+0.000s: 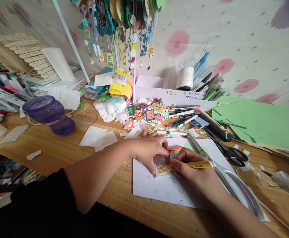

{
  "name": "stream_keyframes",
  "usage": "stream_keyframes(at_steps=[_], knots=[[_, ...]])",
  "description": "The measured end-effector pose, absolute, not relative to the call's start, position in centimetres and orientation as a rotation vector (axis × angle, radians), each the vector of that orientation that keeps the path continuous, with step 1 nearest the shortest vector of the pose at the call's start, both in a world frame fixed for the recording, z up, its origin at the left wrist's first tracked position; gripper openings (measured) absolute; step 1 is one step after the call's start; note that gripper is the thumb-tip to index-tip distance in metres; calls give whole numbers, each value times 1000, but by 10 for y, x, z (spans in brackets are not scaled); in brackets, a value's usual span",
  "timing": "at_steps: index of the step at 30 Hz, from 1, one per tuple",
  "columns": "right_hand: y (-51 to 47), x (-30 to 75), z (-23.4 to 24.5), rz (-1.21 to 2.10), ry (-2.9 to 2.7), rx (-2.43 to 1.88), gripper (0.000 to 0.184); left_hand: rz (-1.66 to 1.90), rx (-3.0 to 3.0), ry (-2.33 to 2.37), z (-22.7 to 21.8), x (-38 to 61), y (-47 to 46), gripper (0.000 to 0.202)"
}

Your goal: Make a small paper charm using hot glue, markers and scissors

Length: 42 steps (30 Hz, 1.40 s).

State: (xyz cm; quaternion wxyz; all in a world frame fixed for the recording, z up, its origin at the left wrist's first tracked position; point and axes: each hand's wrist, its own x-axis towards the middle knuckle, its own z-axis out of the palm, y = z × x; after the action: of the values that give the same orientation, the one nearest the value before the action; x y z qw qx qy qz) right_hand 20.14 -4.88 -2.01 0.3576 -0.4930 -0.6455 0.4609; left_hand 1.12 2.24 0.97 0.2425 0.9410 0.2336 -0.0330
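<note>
My right hand (pixel 192 170) is closed around a yellow marker pen (pixel 200 164), its tip end down at a small white card (pixel 162 175) partly coloured yellow. My left hand (pixel 150 148) arches over the card, thumb and fingers pinching and steadying its edges. My fingers hide part of the card. Both hands rest over a white sheet (pixel 144 188) dotted with small marks and scraps. Just beyond them lies an orange pen (pixel 174 148), partly covered by my hands.
Large silver scissors (pixel 230 185) lie on the sheet's right side, with black-handled scissors (pixel 234 156) beyond. Small coloured paper pieces (pixel 149 115) and pens (pixel 184 115) pile up at the back. A purple jar (pixel 49 114) stands left; green paper (pixel 260 124) lies right.
</note>
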Motion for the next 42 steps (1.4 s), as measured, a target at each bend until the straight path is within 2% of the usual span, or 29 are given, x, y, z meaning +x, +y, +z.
stream_keyframes(at_steps=[7,12,23,32,42], knots=[[-50,202,-19,1174,-1605,-1334,28,-97,2572,628,11,11,23,45],[-50,203,-18,1098,-1661,-1367,28,-103,2543,639,12,12,22,43],[-53,195,-12,1150,-1665,-1316,25,-113,2552,650,10,12,22,37],[-53,201,-12,1092,-1594,-1414,28,-130,2549,651,12,12,23,44],[-53,196,-8,1071,-1666,-1412,25,-115,2539,641,11,12,23,38]])
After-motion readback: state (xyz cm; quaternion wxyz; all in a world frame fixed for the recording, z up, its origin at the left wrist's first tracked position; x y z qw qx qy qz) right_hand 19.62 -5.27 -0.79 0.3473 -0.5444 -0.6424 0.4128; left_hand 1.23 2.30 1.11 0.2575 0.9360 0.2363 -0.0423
